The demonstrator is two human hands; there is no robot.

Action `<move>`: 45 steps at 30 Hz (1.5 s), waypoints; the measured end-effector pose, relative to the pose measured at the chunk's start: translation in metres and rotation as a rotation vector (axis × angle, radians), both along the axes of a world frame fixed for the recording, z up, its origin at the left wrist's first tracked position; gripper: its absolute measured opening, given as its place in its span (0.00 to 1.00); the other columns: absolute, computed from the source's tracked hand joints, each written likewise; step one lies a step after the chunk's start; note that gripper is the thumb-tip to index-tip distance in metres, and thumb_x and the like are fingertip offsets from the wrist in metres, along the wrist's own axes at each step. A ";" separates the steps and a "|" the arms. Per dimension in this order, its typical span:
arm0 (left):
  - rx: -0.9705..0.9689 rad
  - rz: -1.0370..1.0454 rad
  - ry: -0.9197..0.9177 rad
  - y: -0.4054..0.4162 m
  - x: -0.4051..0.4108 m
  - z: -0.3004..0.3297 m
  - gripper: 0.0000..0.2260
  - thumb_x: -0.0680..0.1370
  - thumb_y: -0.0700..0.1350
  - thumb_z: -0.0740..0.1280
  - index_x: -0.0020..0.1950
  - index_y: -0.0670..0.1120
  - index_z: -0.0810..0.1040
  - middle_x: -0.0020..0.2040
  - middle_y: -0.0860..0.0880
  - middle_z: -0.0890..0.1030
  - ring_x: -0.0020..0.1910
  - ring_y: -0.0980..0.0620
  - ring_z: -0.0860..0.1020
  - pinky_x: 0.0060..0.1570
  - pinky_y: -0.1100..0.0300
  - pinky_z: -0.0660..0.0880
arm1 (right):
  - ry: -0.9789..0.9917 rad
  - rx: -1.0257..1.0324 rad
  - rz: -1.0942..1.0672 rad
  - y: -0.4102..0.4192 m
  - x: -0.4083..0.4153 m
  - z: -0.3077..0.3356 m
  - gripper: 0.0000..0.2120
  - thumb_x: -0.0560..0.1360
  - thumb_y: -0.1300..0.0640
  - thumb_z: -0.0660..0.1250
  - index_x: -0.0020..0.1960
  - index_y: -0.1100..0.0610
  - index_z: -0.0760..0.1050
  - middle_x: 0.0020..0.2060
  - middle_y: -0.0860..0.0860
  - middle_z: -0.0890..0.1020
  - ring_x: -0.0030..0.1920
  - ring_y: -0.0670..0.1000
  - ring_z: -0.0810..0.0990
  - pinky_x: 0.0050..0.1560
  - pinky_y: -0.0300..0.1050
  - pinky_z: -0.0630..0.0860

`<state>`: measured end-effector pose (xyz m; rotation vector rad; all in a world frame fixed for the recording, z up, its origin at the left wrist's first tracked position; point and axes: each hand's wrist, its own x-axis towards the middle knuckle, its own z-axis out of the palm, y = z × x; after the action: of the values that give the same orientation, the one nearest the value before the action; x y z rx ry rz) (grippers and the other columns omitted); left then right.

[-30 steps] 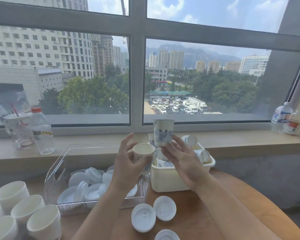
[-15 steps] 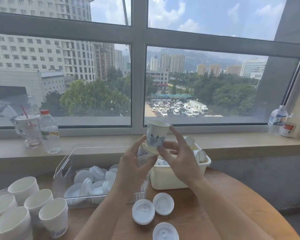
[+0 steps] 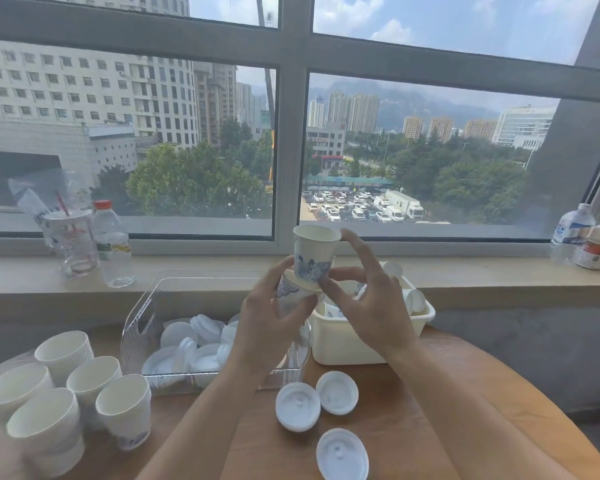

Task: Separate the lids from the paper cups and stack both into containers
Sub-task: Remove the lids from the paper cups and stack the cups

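My right hand [image 3: 368, 306] pinches an upright white paper cup with blue print [image 3: 314, 252], its base set into the mouth of a second printed cup [image 3: 290, 292] that my left hand [image 3: 267, 327] grips from below. Both are raised above the gap between two containers. The clear plastic bin [image 3: 142, 320] on the left holds several white lids [image 3: 187, 344]. The cream tub [image 3: 347, 344] on the right holds lidded cups [image 3: 413, 299], partly hidden by my hands. Three loose lids [image 3: 317, 403] lie on the wooden table in front.
Several stacks of empty paper cups [image 3: 66, 400] stand at the table's left front. On the window sill are a plastic drink cup with a straw [image 3: 71, 244] and a water bottle [image 3: 113, 247] at left, and two bottles [image 3: 577, 237] at far right.
The two cups were held apart; my right hand has brought its cup down into the mouth of the one in my left hand. The view has tilted slightly.
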<state>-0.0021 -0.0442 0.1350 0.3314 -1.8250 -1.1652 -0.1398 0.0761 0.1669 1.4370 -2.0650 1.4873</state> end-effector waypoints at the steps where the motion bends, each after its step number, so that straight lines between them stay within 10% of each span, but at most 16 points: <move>1: 0.001 -0.002 -0.004 -0.002 0.000 -0.002 0.25 0.76 0.48 0.76 0.71 0.60 0.76 0.59 0.57 0.86 0.59 0.52 0.84 0.60 0.43 0.82 | 0.004 0.005 0.000 -0.002 0.000 -0.002 0.37 0.75 0.39 0.74 0.79 0.34 0.61 0.50 0.37 0.87 0.47 0.39 0.86 0.50 0.43 0.81; 4: 0.026 -0.006 -0.004 -0.005 0.002 -0.007 0.24 0.78 0.42 0.77 0.71 0.55 0.75 0.57 0.58 0.86 0.56 0.55 0.85 0.57 0.51 0.83 | 0.004 0.015 -0.013 -0.008 -0.002 -0.010 0.32 0.77 0.41 0.72 0.79 0.37 0.65 0.49 0.36 0.87 0.51 0.38 0.84 0.52 0.32 0.76; 12: 0.084 0.056 0.020 -0.021 -0.002 -0.018 0.29 0.77 0.46 0.78 0.77 0.49 0.73 0.57 0.57 0.87 0.55 0.55 0.85 0.59 0.48 0.83 | -0.069 0.104 0.152 -0.026 -0.004 -0.039 0.20 0.85 0.53 0.64 0.76 0.45 0.73 0.69 0.40 0.79 0.70 0.39 0.76 0.70 0.46 0.75; 18: 0.024 0.103 -0.013 -0.033 -0.008 -0.024 0.33 0.76 0.48 0.79 0.79 0.51 0.71 0.58 0.71 0.82 0.59 0.64 0.81 0.64 0.58 0.79 | -0.108 0.195 0.227 -0.032 -0.017 -0.053 0.21 0.85 0.58 0.63 0.76 0.45 0.73 0.74 0.40 0.74 0.73 0.40 0.71 0.69 0.40 0.74; 22: 0.043 0.115 -0.017 -0.042 -0.016 -0.034 0.28 0.75 0.49 0.79 0.73 0.58 0.74 0.57 0.61 0.84 0.59 0.56 0.83 0.62 0.48 0.80 | -0.091 0.243 0.247 -0.038 -0.030 -0.059 0.22 0.85 0.61 0.62 0.76 0.45 0.73 0.73 0.39 0.75 0.72 0.38 0.72 0.66 0.32 0.73; 31: 0.116 0.174 -0.016 -0.073 -0.043 -0.058 0.21 0.78 0.52 0.77 0.67 0.60 0.74 0.56 0.70 0.80 0.54 0.57 0.84 0.57 0.43 0.82 | 0.072 0.382 -0.003 -0.083 -0.094 -0.036 0.19 0.86 0.50 0.61 0.76 0.44 0.74 0.78 0.42 0.70 0.75 0.47 0.71 0.75 0.53 0.68; 39: 0.118 0.161 -0.075 -0.095 -0.064 -0.084 0.26 0.78 0.46 0.76 0.72 0.61 0.71 0.65 0.58 0.81 0.66 0.55 0.79 0.69 0.45 0.75 | 0.150 0.546 -0.128 -0.131 -0.144 -0.043 0.21 0.86 0.57 0.60 0.78 0.50 0.70 0.76 0.45 0.73 0.71 0.52 0.76 0.71 0.51 0.70; 45: 0.105 0.110 -0.108 -0.102 -0.071 -0.089 0.28 0.78 0.49 0.77 0.74 0.64 0.71 0.65 0.57 0.81 0.66 0.53 0.79 0.68 0.44 0.77 | 0.170 0.391 -0.225 -0.130 -0.148 -0.046 0.11 0.84 0.56 0.65 0.62 0.50 0.83 0.57 0.47 0.85 0.53 0.51 0.82 0.51 0.43 0.71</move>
<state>-0.0727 -0.1459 0.0462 0.5583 -1.8174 -1.1886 -0.2876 -0.0538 0.1213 1.3396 -2.4013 0.8794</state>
